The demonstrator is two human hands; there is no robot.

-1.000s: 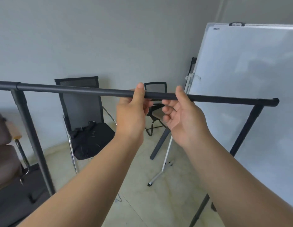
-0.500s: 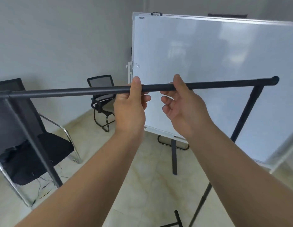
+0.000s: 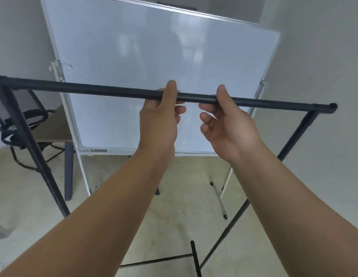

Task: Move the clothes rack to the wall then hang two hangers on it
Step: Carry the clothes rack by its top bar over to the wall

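Observation:
A black clothes rack [image 3: 94,90] stretches across the view, its top bar running from far left to a capped end at the right. Slanted black legs drop at both ends, and a low crossbar shows near the floor. My left hand [image 3: 160,118] grips the top bar near its middle, thumb over the bar. My right hand [image 3: 226,120] holds the same bar just to the right, thumb on top and fingers curled loosely underneath. No hangers are in view.
A large whiteboard on a stand [image 3: 154,66] stands directly behind the rack, close to it. A grey wall [image 3: 314,56] is at the right. A black mesh chair [image 3: 20,116] and a table edge [image 3: 54,128] sit at the left. Beige tile floor lies below.
The view has swung to the right with the rack held in both hands. The whiteboard now fills the space behind the bar, and the chairs have slid off to the left.

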